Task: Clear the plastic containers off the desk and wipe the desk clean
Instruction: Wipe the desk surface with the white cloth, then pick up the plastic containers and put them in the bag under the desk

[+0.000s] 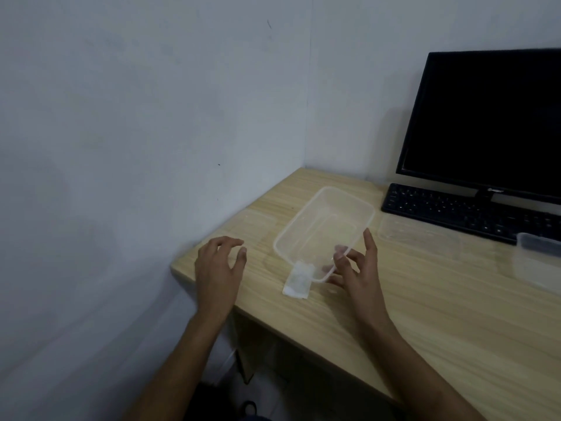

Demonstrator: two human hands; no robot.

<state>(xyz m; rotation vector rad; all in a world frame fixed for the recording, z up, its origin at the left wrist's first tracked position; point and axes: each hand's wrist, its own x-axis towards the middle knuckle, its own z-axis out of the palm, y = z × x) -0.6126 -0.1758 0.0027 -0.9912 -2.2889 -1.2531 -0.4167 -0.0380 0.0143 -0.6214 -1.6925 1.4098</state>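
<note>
**deskwatcher:** Only the head view to go on. The clear plastic container [324,232] sits on the wooden desk [440,314] near its left end, open side up, empty as far as I can see. The right hand [356,273] has its near right corner: thumb inside over the rim, other fingers outside and under, index finger sticking up loose. So it's pinching the rim, not cupping the whole tub.

**tidy_tom:** Makes sense, thin rim is the easiest thing to grab one-handed. What's the left hand up to?

**deskwatcher:** The left hand [220,268] hovers over the near left corner of the desk, fingers spread and relaxed, holding nothing. My guess is it's ready to steady things or go for the white folded wipe [297,281], which lies flat just by the tub's near edge, its far end tucked under it or touching.

**tidy_tom:** So tub first, then wiping?

**deskwatcher:** Looks that way, wiping hasn't started. More to clear too: a flat clear lid [419,235] right of the tub, just in front of the black keyboard [467,214], something like another lid [258,217] on the left, hard to tell, and a second container [537,262] at the right edge, cut off. Dark monitor [491,123] stands behind the keyboard.
</note>
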